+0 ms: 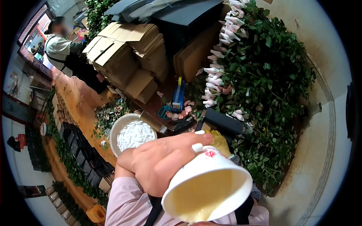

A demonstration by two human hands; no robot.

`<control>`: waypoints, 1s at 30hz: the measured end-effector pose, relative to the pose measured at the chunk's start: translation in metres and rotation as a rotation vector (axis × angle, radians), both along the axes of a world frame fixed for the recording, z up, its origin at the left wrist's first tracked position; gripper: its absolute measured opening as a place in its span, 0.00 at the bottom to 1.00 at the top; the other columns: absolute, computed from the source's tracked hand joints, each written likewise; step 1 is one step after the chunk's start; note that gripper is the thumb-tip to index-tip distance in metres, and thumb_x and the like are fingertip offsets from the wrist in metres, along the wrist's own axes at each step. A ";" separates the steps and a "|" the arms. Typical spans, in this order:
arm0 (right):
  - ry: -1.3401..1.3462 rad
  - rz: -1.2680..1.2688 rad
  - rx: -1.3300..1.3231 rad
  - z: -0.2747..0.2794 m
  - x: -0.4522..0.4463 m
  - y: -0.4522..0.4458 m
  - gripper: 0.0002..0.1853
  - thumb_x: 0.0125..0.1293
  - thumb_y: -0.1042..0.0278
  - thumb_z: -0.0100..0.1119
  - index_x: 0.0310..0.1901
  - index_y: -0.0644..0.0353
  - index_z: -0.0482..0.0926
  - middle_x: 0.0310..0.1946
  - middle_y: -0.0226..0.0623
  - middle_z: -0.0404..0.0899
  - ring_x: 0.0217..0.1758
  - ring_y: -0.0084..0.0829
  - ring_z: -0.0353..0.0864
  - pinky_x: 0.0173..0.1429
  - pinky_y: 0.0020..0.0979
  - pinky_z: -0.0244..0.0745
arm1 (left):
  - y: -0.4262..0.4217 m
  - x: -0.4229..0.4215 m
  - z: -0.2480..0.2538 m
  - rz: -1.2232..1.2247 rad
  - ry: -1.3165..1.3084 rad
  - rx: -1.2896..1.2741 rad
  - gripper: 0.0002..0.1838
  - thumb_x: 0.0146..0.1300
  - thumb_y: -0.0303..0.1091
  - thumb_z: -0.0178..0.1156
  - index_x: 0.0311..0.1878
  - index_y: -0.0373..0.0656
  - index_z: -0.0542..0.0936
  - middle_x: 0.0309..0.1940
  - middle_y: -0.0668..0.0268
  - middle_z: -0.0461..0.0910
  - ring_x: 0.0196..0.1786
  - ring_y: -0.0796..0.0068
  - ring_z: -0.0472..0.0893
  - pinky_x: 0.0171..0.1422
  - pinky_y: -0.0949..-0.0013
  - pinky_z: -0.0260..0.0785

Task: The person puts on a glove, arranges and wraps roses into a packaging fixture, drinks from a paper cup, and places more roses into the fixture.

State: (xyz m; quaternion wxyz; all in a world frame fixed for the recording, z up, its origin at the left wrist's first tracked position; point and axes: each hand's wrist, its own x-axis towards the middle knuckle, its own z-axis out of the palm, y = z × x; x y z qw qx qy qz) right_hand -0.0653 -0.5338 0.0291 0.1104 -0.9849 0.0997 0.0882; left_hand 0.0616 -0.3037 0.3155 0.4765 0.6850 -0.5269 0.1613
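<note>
My left hand [158,162], bare with white-painted nails, is wrapped round a white paper cup [205,162] with a red print. The cup is tipped, its mouth turned towards me, and yellowish liquid [201,211] shows inside. Behind the cup, partly hidden, a yellow glove [218,141] appears to be on my right hand, with grey knit fabric below it; its fingers are mostly covered. A white tub [114,130] holding many small white tubes [135,135] stands beyond my left wrist. Teal scissors [164,112] and a blue tape dispenser [178,98] lie farther back, among loose pink petals [184,112].
Leafy rose stems with pale pink, wrapped heads [213,81] pile up on the right. A long black object [222,122] lies in front of them. Stacked flat cardboard boxes [117,49] stand at the back. Another person [62,49] stands at the far left.
</note>
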 end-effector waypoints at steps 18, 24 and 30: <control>0.052 -0.009 0.021 -0.015 0.006 -0.001 0.47 0.53 0.54 0.76 0.71 0.62 0.64 0.66 0.54 0.71 0.72 0.49 0.67 0.77 0.38 0.60 | 0.013 0.033 -0.136 0.340 0.292 0.026 0.40 0.43 0.33 0.82 0.58 0.33 0.72 0.45 0.57 0.83 0.36 0.60 0.87 0.39 0.67 0.79; 0.003 0.061 0.029 -0.018 0.007 0.000 0.46 0.51 0.58 0.76 0.70 0.64 0.64 0.64 0.56 0.72 0.70 0.52 0.68 0.77 0.41 0.60 | 0.037 0.036 -0.167 0.452 0.349 0.006 0.38 0.46 0.29 0.79 0.60 0.34 0.69 0.51 0.54 0.82 0.47 0.55 0.86 0.47 0.63 0.79; 0.021 0.043 0.036 -0.017 0.011 0.002 0.46 0.51 0.59 0.76 0.69 0.67 0.65 0.63 0.57 0.72 0.70 0.54 0.68 0.77 0.42 0.60 | 0.056 0.038 -0.177 0.438 0.307 -0.159 0.36 0.49 0.27 0.78 0.59 0.34 0.68 0.51 0.49 0.83 0.50 0.52 0.86 0.51 0.62 0.79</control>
